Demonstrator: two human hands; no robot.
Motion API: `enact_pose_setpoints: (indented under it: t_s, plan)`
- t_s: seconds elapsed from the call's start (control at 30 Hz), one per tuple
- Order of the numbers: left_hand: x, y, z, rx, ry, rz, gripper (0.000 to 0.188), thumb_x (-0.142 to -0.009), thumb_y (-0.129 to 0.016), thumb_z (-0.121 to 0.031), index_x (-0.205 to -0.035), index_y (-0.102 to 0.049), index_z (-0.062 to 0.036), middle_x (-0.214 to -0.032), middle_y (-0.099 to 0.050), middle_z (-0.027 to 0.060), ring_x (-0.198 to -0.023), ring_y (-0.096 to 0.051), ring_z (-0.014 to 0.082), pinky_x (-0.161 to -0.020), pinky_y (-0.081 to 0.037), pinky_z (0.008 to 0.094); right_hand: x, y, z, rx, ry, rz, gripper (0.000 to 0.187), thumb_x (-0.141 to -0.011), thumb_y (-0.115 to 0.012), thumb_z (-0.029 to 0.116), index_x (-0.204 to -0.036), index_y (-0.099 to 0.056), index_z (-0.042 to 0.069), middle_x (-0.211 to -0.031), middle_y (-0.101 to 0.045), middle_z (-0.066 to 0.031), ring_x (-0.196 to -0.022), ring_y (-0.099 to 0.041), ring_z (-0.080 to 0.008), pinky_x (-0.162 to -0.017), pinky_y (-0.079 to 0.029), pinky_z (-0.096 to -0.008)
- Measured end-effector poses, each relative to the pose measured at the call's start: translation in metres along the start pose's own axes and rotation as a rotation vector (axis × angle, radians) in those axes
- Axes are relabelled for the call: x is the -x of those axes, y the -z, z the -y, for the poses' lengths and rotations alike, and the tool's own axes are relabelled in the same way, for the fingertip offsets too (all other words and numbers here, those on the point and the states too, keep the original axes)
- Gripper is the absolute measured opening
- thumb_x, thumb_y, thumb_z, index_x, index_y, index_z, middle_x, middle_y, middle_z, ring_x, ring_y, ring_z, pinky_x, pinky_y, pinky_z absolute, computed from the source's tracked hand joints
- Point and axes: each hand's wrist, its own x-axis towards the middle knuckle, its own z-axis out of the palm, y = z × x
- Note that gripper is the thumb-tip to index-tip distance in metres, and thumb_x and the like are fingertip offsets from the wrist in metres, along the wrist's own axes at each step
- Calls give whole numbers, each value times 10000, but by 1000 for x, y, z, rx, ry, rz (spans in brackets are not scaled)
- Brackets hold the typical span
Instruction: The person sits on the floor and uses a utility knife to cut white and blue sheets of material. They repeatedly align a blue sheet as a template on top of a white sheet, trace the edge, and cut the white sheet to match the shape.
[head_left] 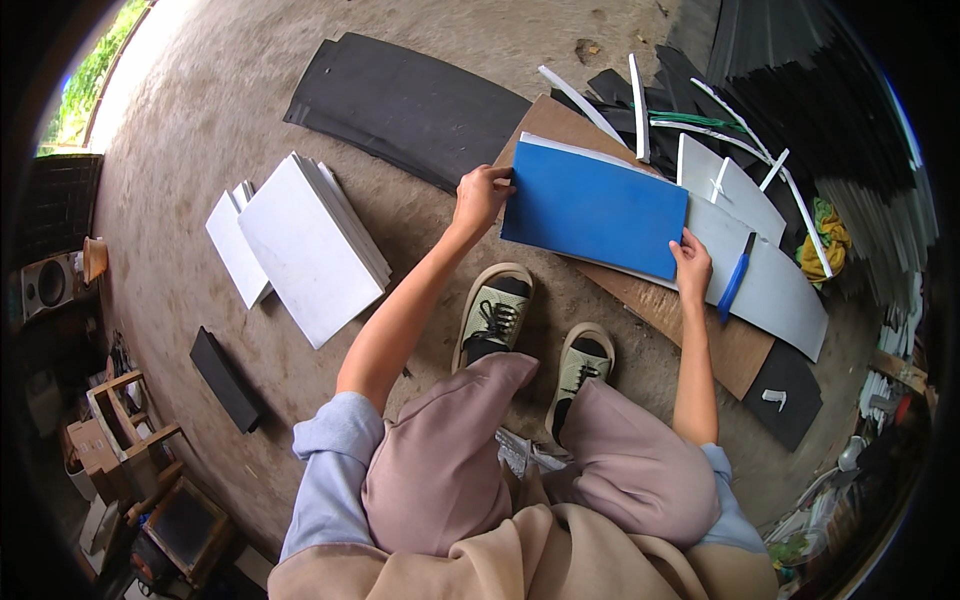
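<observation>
A rectangular blue sheet (595, 205) lies between my hands, with a white layer showing along its far edge. My left hand (480, 195) is closed on its left edge, thumb and fingers pinching near the far corner. At the near right corner, my right hand (692, 265) grips the edge. Beneath the blue sheet a pale grey-white sheet (775, 300) extends to the right. On that sheet rests a blue-handled utility knife (733, 290), just right of my right hand. A brown board (745, 355) lies underneath; the blue sheet hides much of it.
Stacked white panels (305, 250) lie on the floor to the left, near a dark block (225, 380). A long black sheet (410, 100) lies beyond the board. White strips (640, 105), dark scraps and a yellow cloth (828, 240) are at far right. My shoes (495, 315) stand close by.
</observation>
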Motion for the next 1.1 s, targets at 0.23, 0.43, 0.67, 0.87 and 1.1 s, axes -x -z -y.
enact_pose_setpoints:
  t_s: [0.23,0.43,0.67,0.87,1.1]
  plan:
    - [2,-1,-2,-74,-38,11,339,-677,-652,-81,-1012,-605,-52,-920,-593,124,-780,-618,207,-682,-484,298,0,5,1,-106,-56,54,391,-733,-638,71,-1091,-524,-38,-958,-600,-120,-761,-559,-121,-698,-457,-231]
    - [-4,-4,10,-12,-13,14,340,-653,-674,-94,-988,-621,-63,-872,-598,129,-713,-623,204,-665,-478,311,-7,7,-3,-247,-87,91,398,-721,-642,56,-1087,-523,-48,-986,-591,-139,-802,-568,-140,-707,-457,-231]
    - [-5,-5,7,-48,29,47,355,-659,-674,-88,-1009,-613,-71,-887,-603,111,-703,-619,187,-650,-477,285,-8,15,-9,-316,-127,163,418,-683,-673,55,-1065,-529,-34,-931,-578,-117,-805,-548,-144,-733,-461,-247]
    - [-7,-6,10,-31,31,55,358,-672,-666,-106,-1024,-606,-76,-889,-599,104,-707,-613,191,-655,-467,288,-7,18,-13,-307,-95,247,447,-689,-669,36,-1093,-489,-25,-881,-555,-79,-802,-535,-131,-736,-453,-238]
    - [-6,-5,2,-64,66,69,341,-682,-660,-106,-1019,-610,-78,-926,-599,117,-751,-619,214,-690,-466,292,-9,18,-14,-258,-75,233,496,-653,-691,44,-1109,-496,41,-858,-554,-81,-763,-550,-143,-697,-473,-256]
